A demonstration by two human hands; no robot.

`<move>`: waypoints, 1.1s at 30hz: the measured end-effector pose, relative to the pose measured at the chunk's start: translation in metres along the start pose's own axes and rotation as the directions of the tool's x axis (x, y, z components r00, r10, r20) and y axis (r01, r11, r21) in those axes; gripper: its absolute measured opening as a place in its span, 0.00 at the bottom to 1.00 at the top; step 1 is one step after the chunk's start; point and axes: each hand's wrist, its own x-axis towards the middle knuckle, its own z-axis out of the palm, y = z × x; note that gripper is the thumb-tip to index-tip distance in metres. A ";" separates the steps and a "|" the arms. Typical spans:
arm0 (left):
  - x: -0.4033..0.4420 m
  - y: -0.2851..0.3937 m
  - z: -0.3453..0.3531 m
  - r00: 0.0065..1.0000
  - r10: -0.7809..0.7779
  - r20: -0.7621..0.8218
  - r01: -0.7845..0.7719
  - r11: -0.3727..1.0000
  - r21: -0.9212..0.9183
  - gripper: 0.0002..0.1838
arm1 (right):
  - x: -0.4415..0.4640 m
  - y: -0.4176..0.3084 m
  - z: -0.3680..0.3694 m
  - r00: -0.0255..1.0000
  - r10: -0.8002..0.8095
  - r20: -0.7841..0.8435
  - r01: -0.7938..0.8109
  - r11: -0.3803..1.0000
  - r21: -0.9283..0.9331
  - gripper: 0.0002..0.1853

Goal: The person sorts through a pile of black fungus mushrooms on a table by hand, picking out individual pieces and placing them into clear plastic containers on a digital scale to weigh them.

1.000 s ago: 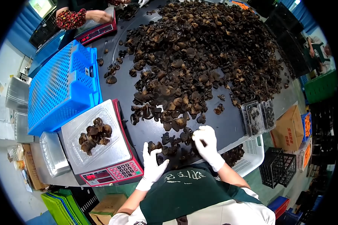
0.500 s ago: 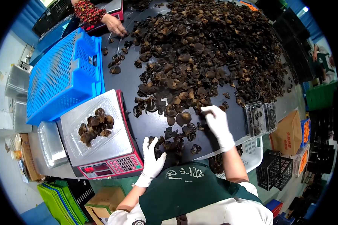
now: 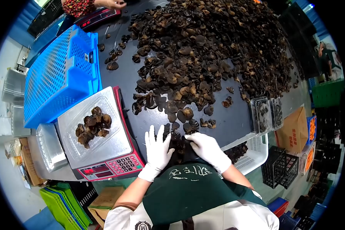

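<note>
– Where is the small cluster of dark fungus pieces [image 3: 178, 142] found?
– It is held in the gap between the two hands, at the near edge of the bench [image 3: 143, 119], and is partly covered by the right fingers.
– How are the fingers set?
– On the left hand [image 3: 158, 150], gloved in white, they are spread and pointed away from the body, with the thumb laid beside the cluster. On the right hand [image 3: 207, 148], gloved likewise, they are bent inward over the pieces; whether anything is pinched cannot be told.
– And just beyond the fingertips?
– Loose pieces are scattered there, and farther out a large heap [image 3: 207, 50] is spread across the bench.
– What is seen to the left of the left fingers?
– A scale [image 3: 120, 145], on which a clear tray [image 3: 76, 115] with more pieces is set. Beyond it a blue crate [image 3: 50, 82] is placed, and past that another person's hand [image 3: 113, 4] is seen.
– To the right of the right fingers?
– Clear boxes [image 3: 261, 114] are stood near the bench's edge, and a white basket [image 3: 259, 152] is seen below them, partly hidden by the bench.
</note>
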 end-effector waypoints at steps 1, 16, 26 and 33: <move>-0.004 -0.004 0.002 1.000 0.002 -0.027 -0.002 1.000 -0.005 0.27 | 0.004 -0.001 0.015 0.994 -0.056 -0.094 0.054 0.998 -0.027 0.13; -0.024 -0.010 0.003 0.989 -0.091 -0.118 0.076 0.989 -0.125 0.25 | -0.007 0.017 -0.092 0.877 0.231 0.420 -0.217 0.973 -0.083 0.09; -0.009 -0.002 0.009 0.994 0.047 -0.096 -0.053 0.997 -0.062 0.26 | -0.008 -0.025 -0.012 0.983 0.064 0.174 -0.051 0.996 -0.079 0.18; -0.012 -0.009 0.013 0.988 0.025 -0.152 -0.035 0.997 -0.070 0.14 | -0.004 0.005 0.014 0.977 0.212 0.025 -0.208 0.918 0.338 0.12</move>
